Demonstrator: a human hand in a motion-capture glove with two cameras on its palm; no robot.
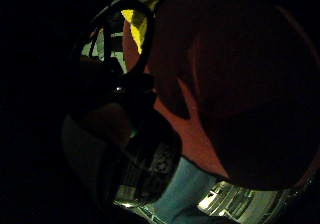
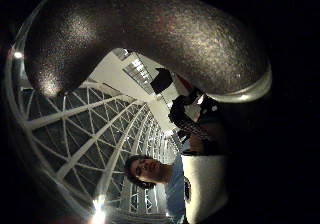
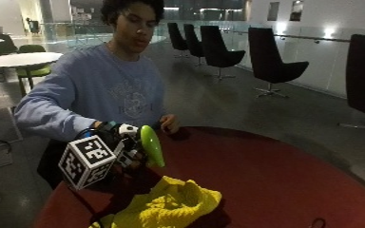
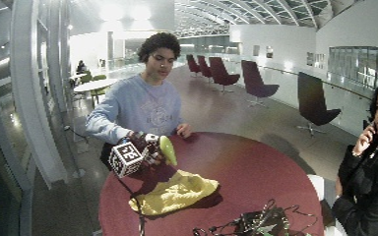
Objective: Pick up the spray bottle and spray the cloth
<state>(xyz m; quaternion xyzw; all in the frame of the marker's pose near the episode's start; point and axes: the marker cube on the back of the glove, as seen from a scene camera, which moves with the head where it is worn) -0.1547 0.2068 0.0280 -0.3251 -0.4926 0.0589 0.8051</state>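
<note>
In the outside view my gloved right hand (image 3: 120,142) grips a green spray bottle (image 3: 151,145) and holds it tilted above the table. A crumpled yellow cloth (image 3: 170,204) lies on the round red table (image 3: 271,175) just below and in front of the bottle. The wide outside view shows the same: the hand (image 4: 146,146), the bottle (image 4: 167,149) and the cloth (image 4: 174,191) beneath it. The bottle's curved body (image 2: 150,29) fills much of the thumb side palm view. A sliver of the cloth (image 1: 137,26) shows in the little finger side palm view.
The person's bare left hand (image 3: 168,124) rests on the table's far edge. A tangle of cables (image 4: 254,223) lies at the table's near edge. Black chairs (image 3: 268,61) stand on the floor behind.
</note>
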